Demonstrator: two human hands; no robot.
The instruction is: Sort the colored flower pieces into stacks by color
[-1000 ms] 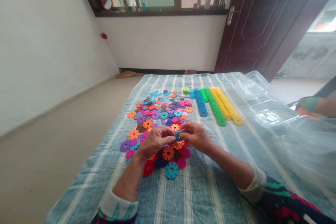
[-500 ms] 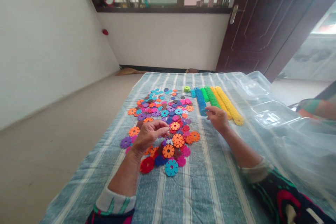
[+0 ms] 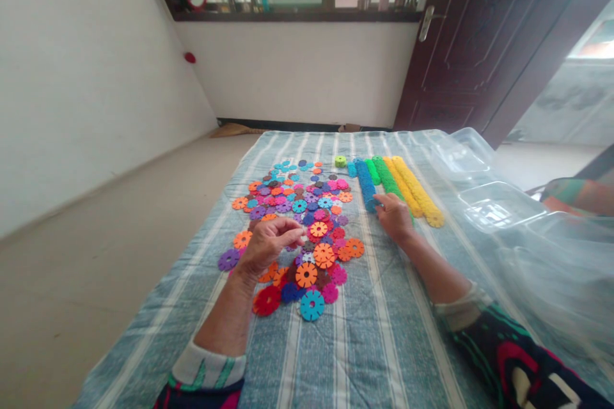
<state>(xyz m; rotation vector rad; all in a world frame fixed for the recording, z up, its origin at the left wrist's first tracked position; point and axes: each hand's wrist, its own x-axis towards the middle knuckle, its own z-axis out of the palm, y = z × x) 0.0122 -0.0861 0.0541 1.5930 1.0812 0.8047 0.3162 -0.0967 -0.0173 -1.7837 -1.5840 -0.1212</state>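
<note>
My right hand (image 3: 396, 216) has its thumb and fingers closed on a blue notched disc (image 3: 373, 203) at the near end of the blue row (image 3: 365, 182). Over the loose pile of multicoloured notched discs (image 3: 307, 275), my left hand (image 3: 269, 243) is held in a pinch; whatever is between its fingertips is too small or hidden. An orange disc (image 3: 318, 229) lies just right of those fingertips. The blue row is made of overlapping discs lying in a line, with a green row (image 3: 387, 179) beside it on the right.
Yellow rows (image 3: 418, 195) lie right of the green ones. A small lime-green stack (image 3: 340, 161) and a short light-blue group (image 3: 352, 169) are at the far end. Clear plastic boxes (image 3: 501, 204) stand along the right edge of the striped cloth (image 3: 364, 345).
My right hand has moved slightly down and left, bringing its fingertips against the near end of the blue row. My left hand stays pinched above the pile, almost unmoved.
</note>
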